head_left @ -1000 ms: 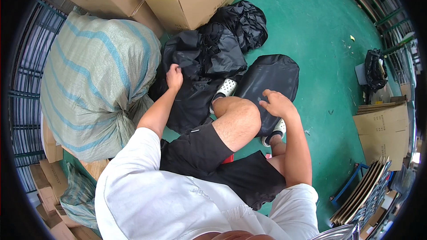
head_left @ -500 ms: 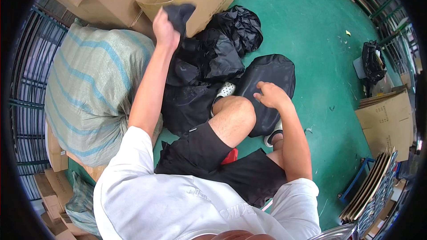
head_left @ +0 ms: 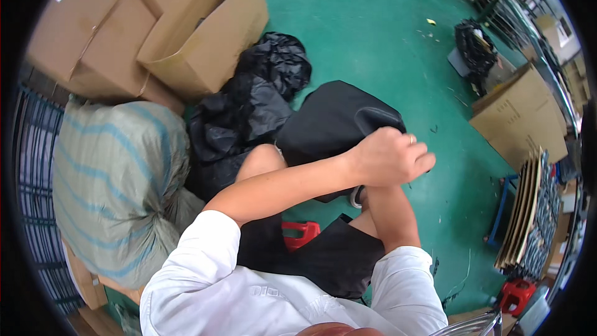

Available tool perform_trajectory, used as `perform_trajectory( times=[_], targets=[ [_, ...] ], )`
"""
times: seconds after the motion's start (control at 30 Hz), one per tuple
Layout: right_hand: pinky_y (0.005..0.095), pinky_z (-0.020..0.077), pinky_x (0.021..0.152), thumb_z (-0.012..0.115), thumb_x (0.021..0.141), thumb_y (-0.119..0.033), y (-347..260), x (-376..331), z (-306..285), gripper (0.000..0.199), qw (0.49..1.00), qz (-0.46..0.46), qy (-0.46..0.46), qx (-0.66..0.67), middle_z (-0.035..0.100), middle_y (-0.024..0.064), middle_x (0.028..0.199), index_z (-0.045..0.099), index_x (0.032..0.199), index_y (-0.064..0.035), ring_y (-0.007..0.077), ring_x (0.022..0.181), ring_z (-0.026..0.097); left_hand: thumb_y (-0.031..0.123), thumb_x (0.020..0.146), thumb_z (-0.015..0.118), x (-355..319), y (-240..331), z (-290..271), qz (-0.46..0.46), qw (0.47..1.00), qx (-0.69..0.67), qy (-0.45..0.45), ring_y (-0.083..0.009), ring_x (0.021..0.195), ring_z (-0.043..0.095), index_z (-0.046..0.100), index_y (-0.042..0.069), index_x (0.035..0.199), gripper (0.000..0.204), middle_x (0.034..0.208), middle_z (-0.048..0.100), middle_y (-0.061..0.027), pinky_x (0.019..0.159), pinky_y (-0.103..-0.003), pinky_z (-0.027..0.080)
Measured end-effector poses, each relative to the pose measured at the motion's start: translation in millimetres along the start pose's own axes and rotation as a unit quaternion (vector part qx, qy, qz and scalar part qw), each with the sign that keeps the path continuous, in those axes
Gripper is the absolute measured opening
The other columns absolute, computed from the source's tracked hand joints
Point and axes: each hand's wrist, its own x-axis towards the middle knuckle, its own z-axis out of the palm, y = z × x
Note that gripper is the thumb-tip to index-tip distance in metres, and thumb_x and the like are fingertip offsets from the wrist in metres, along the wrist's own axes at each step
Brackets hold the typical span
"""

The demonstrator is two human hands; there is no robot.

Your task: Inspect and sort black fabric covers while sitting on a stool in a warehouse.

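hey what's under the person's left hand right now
The left hand rests over the near edge of a flat black bag lying on the green floor. The right forearm runs up beneath it; the right hand is covered, so its grip cannot be seen.

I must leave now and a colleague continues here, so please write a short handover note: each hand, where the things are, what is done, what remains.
Left hand: reached across the body, fingers curled at the right edge of the flat black bag; grip unclear.
Right hand: hidden under the left; only the right forearm shows.
Things: the flat black bag rests over the knee; a heap of black bags lies beside the open carton.
Done: nothing certain.
Left: the flat black bag is apart from the heap.
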Motion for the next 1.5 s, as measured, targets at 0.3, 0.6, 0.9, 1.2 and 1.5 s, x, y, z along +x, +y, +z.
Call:
perform_trajectory(
  times=[0.3,0.6,0.9,1.2,1.5],
  targets=[
    [0.0359,0.0532,0.087,0.061,0.094,-0.018,-79,-2,68,0.037,0.609,0.007,0.479,-0.632,0.063,0.0111,0.116,0.051,0.127,-0.0045,0.0222,0.098,0.065,0.016,0.07,0.064,-55,-24,48,0.098,0.992,-0.01,0.076,-0.0081,0.054,0.046,0.059,0.012,0.079,0.011,0.064,0.041,0.004,0.042,-0.022,0.033],
    [0.0291,0.0505,0.067,0.045,0.068,0.015,-94,10,84,0.04,0.498,-0.041,0.44,-0.746,0.062,0.0087,0.085,0.058,0.1,-0.0034,0.0195,0.071,0.06,0.023,0.072,0.073,-59,-37,47,-0.013,0.977,-0.213,-0.023,-0.0176,0.058,0.058,0.06,0.011,0.086,0.022,0.07,0.051,-0.0006,0.049,-0.032,0.044],
    [0.0352,0.0455,0.074,0.048,0.065,0.004,-81,21,127,0.022,0.663,-0.111,0.293,-0.68,0.049,0.0045,0.072,0.043,0.081,-0.0103,0.0217,0.073,0.051,0.015,0.083,0.06,-62,-87,48,-0.498,0.692,-0.513,0.096,-0.0162,0.064,0.06,0.063,0.004,0.073,0.015,0.063,0.06,-0.0048,0.06,-0.033,0.046],
    [0.0291,0.033,0.057,0.064,0.076,-0.029,-53,13,107,0.034,0.726,0.073,0.168,-0.662,0.04,0.001,0.065,0.035,0.072,-0.0131,0.0157,0.063,0.04,0.047,0.092,0.052,-71,-130,64,-0.692,0.145,-0.707,-0.01,-0.0334,0.097,0.067,0.061,-0.008,0.107,0.058,0.104,0.069,-0.0226,0.091,-0.045,0.052],
    [0.026,0.0272,0.053,0.063,0.074,-0.026,-53,8,108,0.031,0.517,0.115,0.332,-0.78,0.036,-0.0045,0.065,0.035,0.07,-0.0128,0.0084,0.059,0.033,0.021,0.097,0.051,-92,-149,83,-0.647,0.397,-0.644,0.1,-0.0164,0.078,0.068,0.066,0.003,0.101,0.024,0.093,0.069,-0.0081,0.072,-0.032,0.057]
  ],
)
